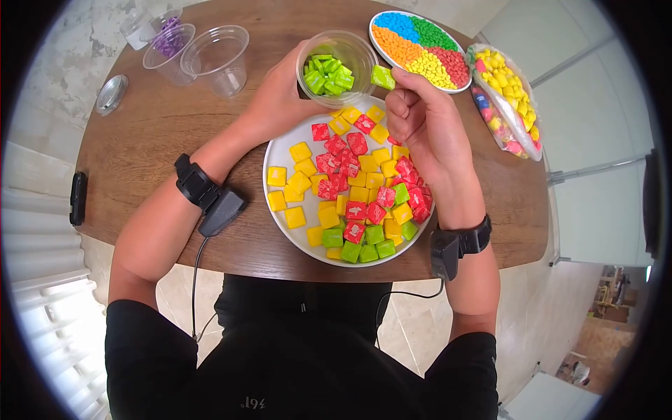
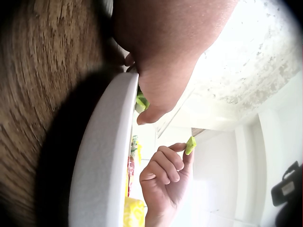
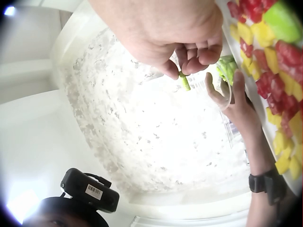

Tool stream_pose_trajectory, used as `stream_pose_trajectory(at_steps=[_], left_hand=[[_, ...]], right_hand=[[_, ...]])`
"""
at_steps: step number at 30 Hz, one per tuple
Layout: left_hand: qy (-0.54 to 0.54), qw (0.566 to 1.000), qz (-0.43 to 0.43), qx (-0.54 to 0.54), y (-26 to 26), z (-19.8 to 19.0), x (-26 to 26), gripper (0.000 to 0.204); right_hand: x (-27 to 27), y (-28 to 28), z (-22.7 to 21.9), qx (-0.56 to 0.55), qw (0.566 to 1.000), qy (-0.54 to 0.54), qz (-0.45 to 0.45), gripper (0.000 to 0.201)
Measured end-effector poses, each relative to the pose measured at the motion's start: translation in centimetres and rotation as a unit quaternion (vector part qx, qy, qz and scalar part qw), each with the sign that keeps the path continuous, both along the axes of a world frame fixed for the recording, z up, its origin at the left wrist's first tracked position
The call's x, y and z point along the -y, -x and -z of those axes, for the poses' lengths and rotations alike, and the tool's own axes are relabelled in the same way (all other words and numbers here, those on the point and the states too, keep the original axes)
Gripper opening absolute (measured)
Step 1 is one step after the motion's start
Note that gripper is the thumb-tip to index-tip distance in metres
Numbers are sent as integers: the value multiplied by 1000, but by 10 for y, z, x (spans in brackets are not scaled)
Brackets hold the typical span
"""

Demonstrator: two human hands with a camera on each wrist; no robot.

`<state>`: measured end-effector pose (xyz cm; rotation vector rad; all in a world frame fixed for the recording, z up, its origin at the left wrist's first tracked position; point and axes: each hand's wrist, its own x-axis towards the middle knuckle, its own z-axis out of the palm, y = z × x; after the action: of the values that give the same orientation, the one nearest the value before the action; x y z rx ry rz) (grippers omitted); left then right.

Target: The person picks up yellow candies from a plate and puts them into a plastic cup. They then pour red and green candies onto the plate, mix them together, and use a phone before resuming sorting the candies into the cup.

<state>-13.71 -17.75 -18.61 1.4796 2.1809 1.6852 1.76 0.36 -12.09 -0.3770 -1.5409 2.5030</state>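
My left hand (image 1: 281, 94) grips a clear plastic cup (image 1: 360, 66) above the far edge of a white plate (image 1: 280, 227). Several green wrapped candies (image 1: 329, 77) lie inside the cup. Between thumb and forefinger, my right hand (image 1: 434, 133) pinches one green wrapped candy (image 1: 383, 77) beside the cup's right rim. In the right wrist view this candy (image 3: 184, 81) points downward from the fingertips. On the plate lie many square candies: yellow ones (image 1: 295, 218) spread about, red ones (image 1: 357, 143) in the middle and right, green ones (image 1: 367, 253) near the front.
Behind the plate stands an oval dish (image 1: 373, 43) of small candies sorted by colour. A clear bag (image 1: 507, 105) of yellow and pink sweets lies at the right. At the left are an empty clear cup (image 1: 227, 77), a cup of purple shreds (image 1: 170, 42) and a round lid (image 1: 112, 95).
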Motion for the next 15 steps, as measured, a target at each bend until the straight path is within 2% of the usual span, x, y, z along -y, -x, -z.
stream_pose_trajectory(at_steps=[4,7,10,15], left_hand=[[2,1000,3,-7,-1,-3,0,84],[7,1000,-1,-8,-2,-3,0,84],[7,1000,-5,-13,-2,-2,0,84],[7,1000,-12,-14,-1,-1,0,85]], right_hand=[[3,0,-2,7,1000,-1,8,18],[7,-1,-6,27,998,-50,15,21],[4,-2,-3,-2,1000,-27,-2,19],[3,-1,1,3,998,-66,-3,17]])
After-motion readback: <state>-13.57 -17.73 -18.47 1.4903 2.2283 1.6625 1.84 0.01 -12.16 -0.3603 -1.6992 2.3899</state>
